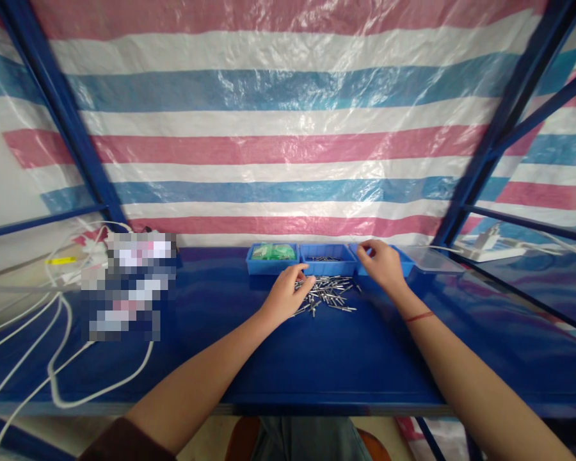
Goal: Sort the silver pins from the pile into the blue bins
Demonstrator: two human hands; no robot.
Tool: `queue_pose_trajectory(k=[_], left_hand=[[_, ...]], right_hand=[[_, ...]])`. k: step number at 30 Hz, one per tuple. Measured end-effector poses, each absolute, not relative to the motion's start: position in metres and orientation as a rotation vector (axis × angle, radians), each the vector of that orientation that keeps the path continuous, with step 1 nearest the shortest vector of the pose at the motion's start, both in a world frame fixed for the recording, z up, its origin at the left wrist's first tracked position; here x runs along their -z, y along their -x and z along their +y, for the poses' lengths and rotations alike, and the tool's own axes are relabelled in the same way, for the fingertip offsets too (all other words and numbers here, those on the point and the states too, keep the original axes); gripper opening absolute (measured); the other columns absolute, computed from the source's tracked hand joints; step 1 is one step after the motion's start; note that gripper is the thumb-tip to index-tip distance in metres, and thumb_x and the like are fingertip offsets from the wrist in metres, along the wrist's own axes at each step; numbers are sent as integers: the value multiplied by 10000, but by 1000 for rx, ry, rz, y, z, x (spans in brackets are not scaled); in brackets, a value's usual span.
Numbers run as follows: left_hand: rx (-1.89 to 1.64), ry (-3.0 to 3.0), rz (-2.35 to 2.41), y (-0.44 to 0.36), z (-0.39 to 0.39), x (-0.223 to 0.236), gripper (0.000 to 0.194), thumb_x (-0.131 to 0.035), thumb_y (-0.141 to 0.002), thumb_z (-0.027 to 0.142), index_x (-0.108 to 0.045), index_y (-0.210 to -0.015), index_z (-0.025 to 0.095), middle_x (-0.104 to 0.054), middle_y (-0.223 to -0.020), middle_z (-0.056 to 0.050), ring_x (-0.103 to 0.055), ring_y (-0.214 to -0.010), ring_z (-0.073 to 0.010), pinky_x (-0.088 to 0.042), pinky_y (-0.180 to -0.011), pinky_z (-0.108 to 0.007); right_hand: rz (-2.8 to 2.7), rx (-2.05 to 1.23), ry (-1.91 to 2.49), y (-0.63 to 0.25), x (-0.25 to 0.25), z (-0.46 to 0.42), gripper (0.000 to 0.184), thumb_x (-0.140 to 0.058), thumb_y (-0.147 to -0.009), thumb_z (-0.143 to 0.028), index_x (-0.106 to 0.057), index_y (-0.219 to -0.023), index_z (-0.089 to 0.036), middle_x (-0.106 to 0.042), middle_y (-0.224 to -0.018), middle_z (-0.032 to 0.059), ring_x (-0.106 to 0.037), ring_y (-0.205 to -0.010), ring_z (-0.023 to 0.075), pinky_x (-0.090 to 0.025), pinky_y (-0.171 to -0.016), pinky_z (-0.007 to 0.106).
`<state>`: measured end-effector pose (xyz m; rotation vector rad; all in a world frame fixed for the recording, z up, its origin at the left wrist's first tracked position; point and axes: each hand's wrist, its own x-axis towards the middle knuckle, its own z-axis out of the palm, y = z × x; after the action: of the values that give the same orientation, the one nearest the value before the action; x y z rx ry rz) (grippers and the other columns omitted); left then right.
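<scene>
A loose pile of thin silver blind rivets point(329, 293) lies on the blue table in front of three small blue bins. My left hand point(285, 293) rests at the pile's left side, its thumb and fingers apart, partly covering some rivets. Over the right bin point(403, 259) is my right hand point(383, 261), thumb and fingertips drawn together in a pinch; whatever they hold is too small to make out. More rivets lie in the middle bin point(329, 266). The left bin point(273, 266) contains green plastic packets point(272, 251). My right hand hides much of the right bin's inside.
A clear plastic lid point(434, 259) lies right of the bins, near a white power strip point(489, 248). White cables point(67, 403) and pixelated items point(129, 282) occupy the left side. Blue metal posts point(492, 137) and a striped plastic sheet point(288, 147) stand behind.
</scene>
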<state>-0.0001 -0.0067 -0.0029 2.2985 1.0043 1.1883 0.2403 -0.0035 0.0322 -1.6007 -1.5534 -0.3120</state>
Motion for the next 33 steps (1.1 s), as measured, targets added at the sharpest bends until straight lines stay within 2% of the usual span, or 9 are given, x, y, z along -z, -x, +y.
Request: queue_pose_trajectory(k=[7, 10, 13, 16, 21, 24, 26, 29, 33], left_hand=[[-832, -2557, 992, 4, -15, 5, 489, -465, -813, 542, -537, -1183, 231, -476, -1264, -114, -410, -1199, -292, -318, -1007, -467], [-739, -2573, 996, 5, -16, 7, 569, -491, -778, 579, -502, -1234, 239, -409, -1347, -117, -356, -1251, -317, -283, -1032, -490], [-681, -2589, 1031, 5, -16, 7, 589, -451, -797, 588, -461, -1274, 243, -380, -1376, -107, -337, -1271, -302, -280, -1044, -469], [-623, -2612, 1064, 5, -16, 6, 610, -406, -809, 607, -431, -1296, 240, -362, -1388, -99, -327, -1280, -284, -275, -1055, -443], [-603, -2631, 1076, 4, -16, 6, 621, -391, -815, 609, -413, -1308, 231, -363, -1380, -107, -330, -1276, -283, -273, -1058, -443], [-682, -2636, 1061, 4, -15, 8, 596, -414, -815, 591, -446, -1282, 222, -402, -1341, -116, -354, -1255, -280, -296, -1044, -441], [-802, -2636, 1039, 4, -15, 8, 557, -454, -812, 561, -490, -1242, 208, -452, -1288, -118, -387, -1224, -271, -315, -1033, -425], [-991, -2617, 957, 2, -15, 4, 432, -519, -816, 464, -561, -1153, 196, -542, -1164, -100, -471, -1124, -239, -366, -986, -381], [-1081, -2512, 875, -2, -18, -4, 249, -531, -837, 346, -623, -1017, 199, -632, -961, -52, -574, -922, -189, -439, -845, -310]], right_hand=[[-1386, 638, 2040, -275, -32, -3, 317, -461, -759, -318, -658, -899, -113, -668, -887, 189, -584, -830, 310, -401, -661, 377], [-1618, 536, 2026, -267, -40, -9, 257, -473, -751, -296, -670, -810, -142, -682, -806, 147, -605, -761, 267, -398, -629, 329], [-1998, 186, 2024, -257, -42, -13, 223, -500, -740, -307, -672, -694, -172, -679, -693, 90, -617, -667, 216, -393, -588, 279], [-2243, -41, 2121, -245, -36, -14, 213, -526, -730, -294, -679, -673, -158, -687, -731, 102, -634, -703, 216, -407, -603, 265], [-2172, 50, 2286, -232, -27, -14, 234, -487, -717, -155, -685, -835, -118, -673, -918, 184, -641, -844, 281, -433, -673, 318], [-2126, 87, 2323, -231, -33, -18, 247, -489, -697, -133, -679, -855, -131, -667, -925, 179, -638, -843, 292, -441, -672, 342], [-2163, 15, 2194, -231, -40, -22, 189, -505, -686, -144, -667, -783, -142, -672, -845, 135, -633, -794, 259, -442, -669, 329], [-2186, -424, 1676, -223, -48, -28, 115, -510, -717, -210, -605, -740, -148, -624, -696, 56, -587, -652, 171, -445, -613, 283], [-1986, -952, 1178, -197, -49, -35, 189, -545, -751, -345, -550, -774, -158, -544, -643, -3, -511, -555, 102, -431, -507, 229]])
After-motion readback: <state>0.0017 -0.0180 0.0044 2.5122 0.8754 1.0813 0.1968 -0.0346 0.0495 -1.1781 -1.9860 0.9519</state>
